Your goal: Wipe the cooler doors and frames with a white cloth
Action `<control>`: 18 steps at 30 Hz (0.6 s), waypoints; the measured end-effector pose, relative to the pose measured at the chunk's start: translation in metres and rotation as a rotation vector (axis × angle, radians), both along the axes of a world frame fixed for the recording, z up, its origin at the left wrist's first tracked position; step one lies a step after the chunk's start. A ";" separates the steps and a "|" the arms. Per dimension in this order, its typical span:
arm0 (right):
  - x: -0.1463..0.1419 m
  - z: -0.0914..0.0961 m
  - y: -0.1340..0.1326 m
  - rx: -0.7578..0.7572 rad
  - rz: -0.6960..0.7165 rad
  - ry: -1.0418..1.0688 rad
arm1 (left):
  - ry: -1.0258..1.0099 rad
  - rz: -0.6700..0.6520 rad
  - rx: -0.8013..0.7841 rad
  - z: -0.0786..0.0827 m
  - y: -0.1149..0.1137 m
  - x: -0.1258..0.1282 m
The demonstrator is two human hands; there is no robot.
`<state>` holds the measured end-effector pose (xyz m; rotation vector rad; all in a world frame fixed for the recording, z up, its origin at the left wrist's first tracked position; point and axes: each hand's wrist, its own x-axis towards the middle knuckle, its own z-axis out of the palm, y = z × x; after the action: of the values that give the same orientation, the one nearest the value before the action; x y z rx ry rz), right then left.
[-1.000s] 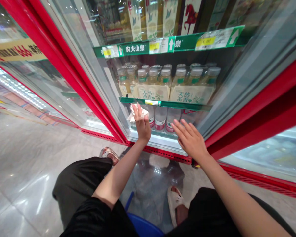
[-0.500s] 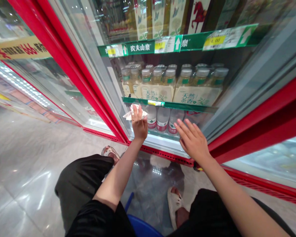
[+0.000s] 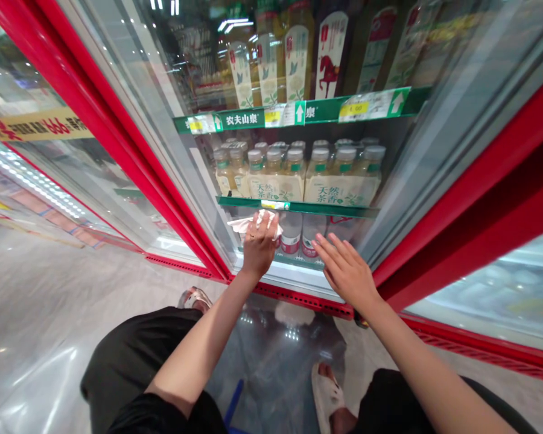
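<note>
A crumpled white tissue (image 3: 242, 225) lies under the fingers of my left hand (image 3: 259, 246), pressed against the lower part of the glass door (image 3: 199, 208). My right hand (image 3: 347, 268) is at the right side of the same door, its fingers stretched out and the palm toward the glass. Nothing shows in it; whether it touches the pane I cannot tell. Behind the glass, between the two hands, stand clear bottles with red labels (image 3: 291, 244). A green shelf strip (image 3: 298, 208) runs just above both hands.
Bottle packs (image 3: 344, 187) and tall juice bottles (image 3: 296, 54) fill the shelves inside. Red frame posts (image 3: 131, 150) flank the door. Below are the tiled floor (image 3: 36, 337), my sandalled feet (image 3: 326, 389) and a blue bar (image 3: 234, 401), perhaps part of a seat.
My left hand has slid the tissue a little to the right along the glass. My right hand stays spread by the door. The view has tilted up, so the shelves sit lower.
</note>
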<state>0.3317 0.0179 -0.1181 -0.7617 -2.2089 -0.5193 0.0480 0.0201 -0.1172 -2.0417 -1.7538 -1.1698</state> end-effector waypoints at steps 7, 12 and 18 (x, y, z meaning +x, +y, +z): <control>-0.001 0.003 0.004 0.032 -0.025 0.054 | 0.250 0.066 0.100 -0.017 0.000 0.000; -0.002 0.009 0.002 0.040 -0.027 0.051 | 0.628 0.007 0.057 0.004 0.002 -0.018; 0.002 0.011 0.000 0.032 -0.027 0.092 | 0.653 0.081 0.183 0.020 0.001 -0.032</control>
<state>0.3336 0.0183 -0.1075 -0.7846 -2.1032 -0.5208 0.0162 0.0208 -0.0976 -1.9183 -1.3345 -0.5170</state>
